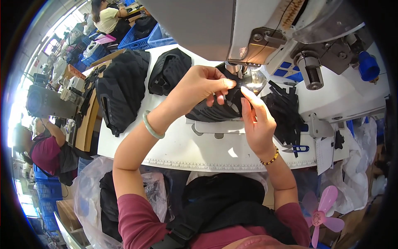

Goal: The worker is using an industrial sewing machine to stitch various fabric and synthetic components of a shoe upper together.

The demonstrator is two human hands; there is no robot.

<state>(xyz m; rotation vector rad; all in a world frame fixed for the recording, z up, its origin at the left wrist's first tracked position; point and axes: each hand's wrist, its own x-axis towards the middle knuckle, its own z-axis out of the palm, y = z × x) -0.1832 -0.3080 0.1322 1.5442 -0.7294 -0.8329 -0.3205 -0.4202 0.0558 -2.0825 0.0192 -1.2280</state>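
My left hand (204,85) reaches across the white sewing table and pinches a small part of a black fabric piece (213,111) between thumb and finger. The piece lies under the head of a sewing machine (238,68), close to the needle area. From the right, my right hand (258,118) has its thumb and index finger closed on the edge of the same fabric. The fingertips of both hands nearly meet. What exactly lies between them is small and partly hidden.
Two black sewn pieces (122,89) lie left of my left arm. A pile of black straps (284,112) and blue-handled thread snips (296,148) lie at the right. A ruler strip (199,165) edges the table. A pink fan (321,216) stands at lower right; co-workers sit at left.
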